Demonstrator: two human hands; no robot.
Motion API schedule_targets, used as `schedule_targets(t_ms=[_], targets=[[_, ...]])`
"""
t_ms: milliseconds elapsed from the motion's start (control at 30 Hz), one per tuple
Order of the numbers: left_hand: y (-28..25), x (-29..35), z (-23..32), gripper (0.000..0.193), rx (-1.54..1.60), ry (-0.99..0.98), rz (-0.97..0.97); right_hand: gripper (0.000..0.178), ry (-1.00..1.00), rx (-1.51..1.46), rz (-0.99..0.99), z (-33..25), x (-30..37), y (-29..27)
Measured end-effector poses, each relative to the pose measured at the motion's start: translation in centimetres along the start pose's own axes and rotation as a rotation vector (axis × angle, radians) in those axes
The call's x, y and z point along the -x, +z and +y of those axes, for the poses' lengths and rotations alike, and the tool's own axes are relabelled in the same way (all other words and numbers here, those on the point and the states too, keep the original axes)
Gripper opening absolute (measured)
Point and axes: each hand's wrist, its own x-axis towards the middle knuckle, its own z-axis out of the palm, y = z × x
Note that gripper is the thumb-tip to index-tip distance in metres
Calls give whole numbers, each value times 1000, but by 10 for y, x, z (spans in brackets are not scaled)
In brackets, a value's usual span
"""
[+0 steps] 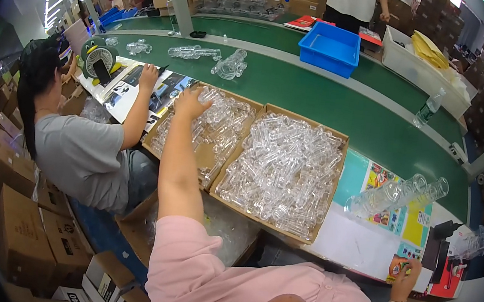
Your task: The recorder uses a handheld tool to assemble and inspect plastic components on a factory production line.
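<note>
My left arm stretches across a shallow cardboard box [215, 175] partly filled with clear plastic parts [222, 112]. At its far left corner, my left hand [192, 104] is beside the clear parts, thumb spread away from the fingers; no held part shows. A second box [322, 218], right beside it, is heaped with similar clear tubular pieces [282, 165]. Low at the right table edge, my right hand [407, 280] closes on a small orange-and-green packet [398, 268]. Clear ribbed plastic containers [390, 196] lie on the printed sheets left of and beyond that hand.
A co-worker in grey [83, 143] sits at left, one hand [149, 73] on the table near a green fan [97, 61]. Clear assemblies [230, 64] lie on the green belt [274, 82]. Beyond stand a blue bin [330, 48], a white bin [399, 55] and a bottle [430, 107].
</note>
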Motion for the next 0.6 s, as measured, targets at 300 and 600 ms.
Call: schedule_targets(t_ms=[300, 600], targets=[[-1, 68, -11, 37, 177, 278, 83, 22, -92, 94, -91, -19, -4, 39], [-8, 133, 1, 29, 141, 362, 426, 18, -70, 77, -152, -26, -9, 37]])
